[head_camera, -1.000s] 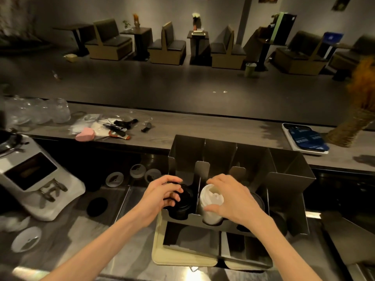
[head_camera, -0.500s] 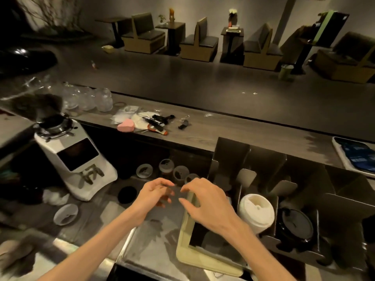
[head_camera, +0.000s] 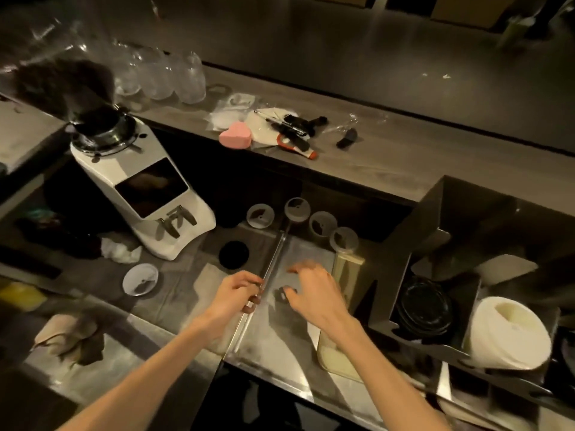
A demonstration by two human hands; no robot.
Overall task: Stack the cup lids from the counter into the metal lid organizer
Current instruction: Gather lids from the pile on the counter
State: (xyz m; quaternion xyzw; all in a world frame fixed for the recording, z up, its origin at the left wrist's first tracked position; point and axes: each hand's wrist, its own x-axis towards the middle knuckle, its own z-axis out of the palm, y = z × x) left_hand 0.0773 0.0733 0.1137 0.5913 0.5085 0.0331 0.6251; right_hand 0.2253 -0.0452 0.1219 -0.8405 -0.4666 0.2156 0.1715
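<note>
My left hand [head_camera: 236,293] and right hand [head_camera: 314,290] hover over the table [head_camera: 186,293], fingers loosely spread, holding nothing. Black lids [head_camera: 426,309] and white lids [head_camera: 507,334] already sit in the metal lid organizer [head_camera: 435,213]; several clear lids [head_camera: 140,279] and one black lid [head_camera: 234,254] remain out.

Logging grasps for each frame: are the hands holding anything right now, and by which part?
Nothing is held: left hand and right hand hover with loosely curled fingers above the steel counter.

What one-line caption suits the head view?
Both empty hands, left and right, hover over counter lids beside the metal organizer.
</note>
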